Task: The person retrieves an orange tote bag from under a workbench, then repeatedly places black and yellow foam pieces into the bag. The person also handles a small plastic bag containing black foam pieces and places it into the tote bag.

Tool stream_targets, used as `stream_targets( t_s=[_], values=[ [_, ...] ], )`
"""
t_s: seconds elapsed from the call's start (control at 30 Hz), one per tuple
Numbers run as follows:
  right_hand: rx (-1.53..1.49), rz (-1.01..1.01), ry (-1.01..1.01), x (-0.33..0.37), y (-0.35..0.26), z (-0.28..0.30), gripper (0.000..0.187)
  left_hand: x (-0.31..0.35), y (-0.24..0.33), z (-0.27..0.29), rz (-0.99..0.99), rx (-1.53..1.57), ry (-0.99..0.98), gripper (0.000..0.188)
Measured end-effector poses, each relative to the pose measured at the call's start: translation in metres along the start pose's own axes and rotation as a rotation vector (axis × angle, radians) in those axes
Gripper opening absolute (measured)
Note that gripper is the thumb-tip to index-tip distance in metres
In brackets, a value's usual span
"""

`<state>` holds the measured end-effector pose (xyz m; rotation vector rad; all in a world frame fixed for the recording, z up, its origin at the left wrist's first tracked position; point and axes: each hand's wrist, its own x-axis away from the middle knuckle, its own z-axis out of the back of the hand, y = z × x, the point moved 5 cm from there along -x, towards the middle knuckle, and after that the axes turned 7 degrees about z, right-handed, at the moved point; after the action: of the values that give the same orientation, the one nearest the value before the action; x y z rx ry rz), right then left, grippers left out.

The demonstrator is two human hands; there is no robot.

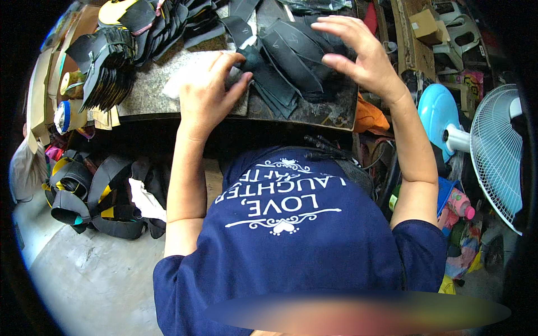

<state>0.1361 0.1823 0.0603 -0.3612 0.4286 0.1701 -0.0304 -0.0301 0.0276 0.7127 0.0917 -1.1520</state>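
Observation:
My left hand [207, 95] is over the worktable, its thumb and forefinger apart with nothing plainly between them. The fingertips come up to the near-left edge of some dark flat strips [274, 92], and I cannot tell whether they touch. Under and beside this hand lies a whitish, blurred patch that I cannot make out. My right hand [361, 59] is held above the right side of a stack of black curved flat pieces [297, 56], its fingers and thumb spread. The pieces overlap and bear faint pale marks.
Tied bundles of black cut pieces [109, 64] lie at the table's left. Below them, black looped straps [106, 196] are heaped near the floor. A white fan [496, 140] and a blue round thing [439, 120] stand at the right. An orange cloth [371, 117] hangs beside the table.

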Motion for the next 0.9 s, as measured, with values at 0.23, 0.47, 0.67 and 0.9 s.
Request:
stream_targets(
  t_s=[0.23, 0.47, 0.67, 0.9],
  values=[
    [0.083, -0.064, -0.063, 0.010, 0.003, -0.013, 0.054, -0.002, 0.007, 0.001, -0.060, 0.001, 0.059, 0.031],
    [-0.223, -0.091, -0.194, -0.002, 0.022, -0.007, 0.050, 0.002, 0.006, 0.000, -0.032, -0.073, 0.018, 0.028],
    [0.069, -0.106, 0.056, -0.028, 0.068, 0.013, 0.041, 0.005, 0.005, 0.002, 0.002, -0.034, 0.033, 0.031],
    [0.334, -0.126, -0.031, -0.049, 0.110, -0.036, 0.047, 0.006, 0.005, 0.006, 0.013, -0.031, 0.070, 0.024]
  ],
)
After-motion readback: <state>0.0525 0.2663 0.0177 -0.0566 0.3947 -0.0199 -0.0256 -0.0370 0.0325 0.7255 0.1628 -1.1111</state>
